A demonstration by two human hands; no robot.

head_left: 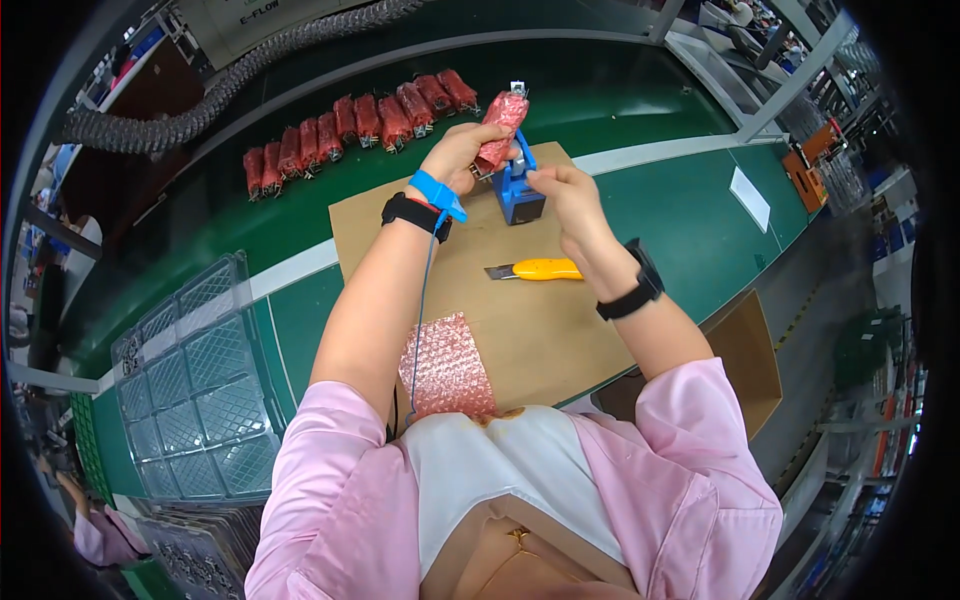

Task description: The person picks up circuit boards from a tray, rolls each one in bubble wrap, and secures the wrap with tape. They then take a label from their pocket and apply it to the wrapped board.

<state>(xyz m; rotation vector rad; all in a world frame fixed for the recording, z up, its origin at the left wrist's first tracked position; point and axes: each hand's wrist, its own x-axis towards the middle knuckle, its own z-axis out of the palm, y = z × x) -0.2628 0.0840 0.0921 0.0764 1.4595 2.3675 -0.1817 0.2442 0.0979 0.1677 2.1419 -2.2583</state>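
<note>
My left hand (pixel 458 158) is closed around a roll of pink bubble wrap (pixel 503 118), with a bit of metal and white showing at its far end. Just beneath and right of it stands a blue tape dispenser (pixel 520 200) on a brown cardboard sheet (pixel 400 270). My right hand (pixel 572 205) is beside the dispenser, thumb and fingers pinched together; whatever they hold is too small to make out. A yellow utility knife (pixel 548 269) with its blade out lies closer to me. Nearer still is a flat piece of pink bubble wrap (pixel 450 365), partly against my clothing.
Several red-wrapped bundles (pixel 366 120) line the far side of the green bench (pixel 660 205). Clear plastic trays (pixel 195 390) lie at the left. A white card (pixel 750 198) and an orange bin (pixel 815 165) are at the right. A blue cord (pixel 424 300) hangs from my left wrist.
</note>
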